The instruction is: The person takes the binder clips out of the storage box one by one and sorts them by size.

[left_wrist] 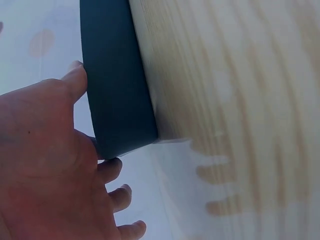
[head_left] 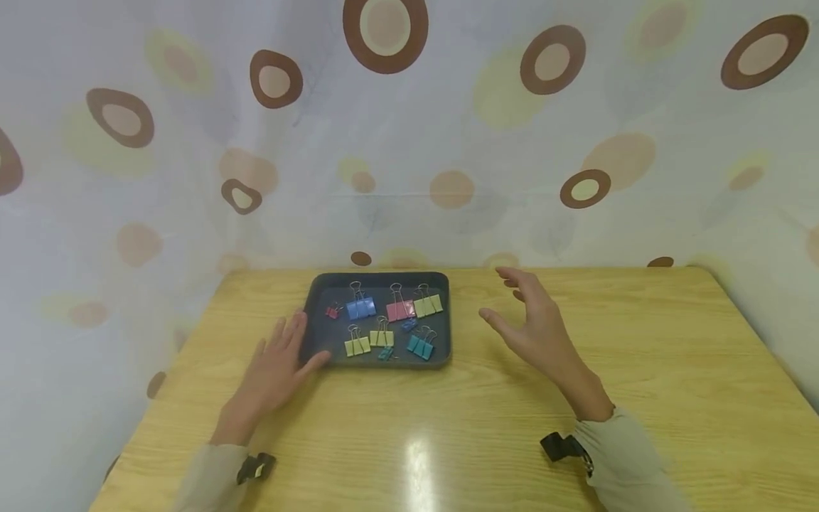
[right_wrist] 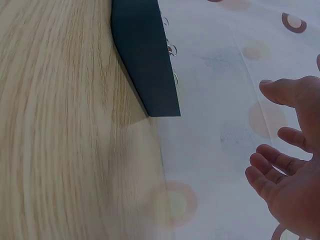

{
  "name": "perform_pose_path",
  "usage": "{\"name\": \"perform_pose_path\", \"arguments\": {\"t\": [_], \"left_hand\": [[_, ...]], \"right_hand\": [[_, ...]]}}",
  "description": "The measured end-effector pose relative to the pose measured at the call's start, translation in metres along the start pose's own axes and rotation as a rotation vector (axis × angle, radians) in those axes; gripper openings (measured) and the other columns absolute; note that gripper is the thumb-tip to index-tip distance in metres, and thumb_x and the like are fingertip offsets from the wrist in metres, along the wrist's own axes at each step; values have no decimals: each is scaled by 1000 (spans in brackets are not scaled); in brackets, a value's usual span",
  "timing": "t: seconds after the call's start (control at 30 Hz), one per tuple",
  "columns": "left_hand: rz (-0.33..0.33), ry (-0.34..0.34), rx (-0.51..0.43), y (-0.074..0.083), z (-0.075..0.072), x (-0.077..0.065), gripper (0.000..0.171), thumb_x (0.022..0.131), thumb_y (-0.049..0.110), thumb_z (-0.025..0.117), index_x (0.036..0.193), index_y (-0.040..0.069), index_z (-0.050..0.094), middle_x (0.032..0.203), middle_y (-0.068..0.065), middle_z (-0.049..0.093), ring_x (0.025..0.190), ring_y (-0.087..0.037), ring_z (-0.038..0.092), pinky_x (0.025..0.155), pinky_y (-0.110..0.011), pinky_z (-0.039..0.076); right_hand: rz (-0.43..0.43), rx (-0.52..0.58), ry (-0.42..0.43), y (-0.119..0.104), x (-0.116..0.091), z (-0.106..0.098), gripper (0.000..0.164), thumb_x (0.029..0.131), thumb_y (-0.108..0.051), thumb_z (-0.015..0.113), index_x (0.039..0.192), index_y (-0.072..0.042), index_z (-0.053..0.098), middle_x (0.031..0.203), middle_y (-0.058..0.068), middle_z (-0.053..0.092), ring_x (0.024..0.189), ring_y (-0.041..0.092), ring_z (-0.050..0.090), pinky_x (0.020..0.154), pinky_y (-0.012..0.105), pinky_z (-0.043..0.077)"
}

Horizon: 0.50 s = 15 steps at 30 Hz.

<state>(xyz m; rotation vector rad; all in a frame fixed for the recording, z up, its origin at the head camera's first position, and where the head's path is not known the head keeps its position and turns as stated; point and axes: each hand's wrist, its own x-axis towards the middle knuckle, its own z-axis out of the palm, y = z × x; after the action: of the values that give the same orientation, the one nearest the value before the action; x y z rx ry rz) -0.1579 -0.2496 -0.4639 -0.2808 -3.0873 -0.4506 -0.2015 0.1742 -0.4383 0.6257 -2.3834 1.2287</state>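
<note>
A dark tray [head_left: 333, 336] stands on the wooden table with several binder clips lying in it. Its back row has a tiny red clip [head_left: 332, 313], a blue clip [head_left: 361, 308], a pink clip [head_left: 401, 311] and a pale yellow clip [head_left: 428, 306]. Nearer lie two yellow clips, a teal clip [head_left: 420, 347] and small blue and teal ones. My left hand [head_left: 271, 373] touches the tray's near left corner, thumb at the front rim, fingers spread along the left side. To the tray's right, my right hand [head_left: 534, 327] hovers apart from it, holding nothing, thumb and fingers spread.
The light wooden table [head_left: 672, 355] carries the tray near its far edge. Behind and at the sides hangs a white cloth [head_left: 409, 142] patterned with brown rings and pale spots. Both sleeves have black wrist straps [head_left: 563, 446].
</note>
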Motion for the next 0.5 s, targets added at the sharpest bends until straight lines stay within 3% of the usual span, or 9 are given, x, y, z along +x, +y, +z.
{"name": "perform_pose_path", "arguments": {"t": [0.23,0.5], "left_hand": [[-5,8,37,-1,3,2,92,102,67,43,163,2,20,170,-13,18,155,-43,12,118,-71,14],[-15,12,39,-2,-1,0,93,101,67,46,163,3,21,170,-13,19,154,-42,16,118,-70,16]], "right_hand": [[52,39,-107,2,22,38,68,88,-12,83,146,0,50,142,18,54,130,37,52,106,56,44],[52,-28,-230,5,40,76,68,87,-14,84,143,6,51,140,24,57,131,41,53,109,55,44]]}}
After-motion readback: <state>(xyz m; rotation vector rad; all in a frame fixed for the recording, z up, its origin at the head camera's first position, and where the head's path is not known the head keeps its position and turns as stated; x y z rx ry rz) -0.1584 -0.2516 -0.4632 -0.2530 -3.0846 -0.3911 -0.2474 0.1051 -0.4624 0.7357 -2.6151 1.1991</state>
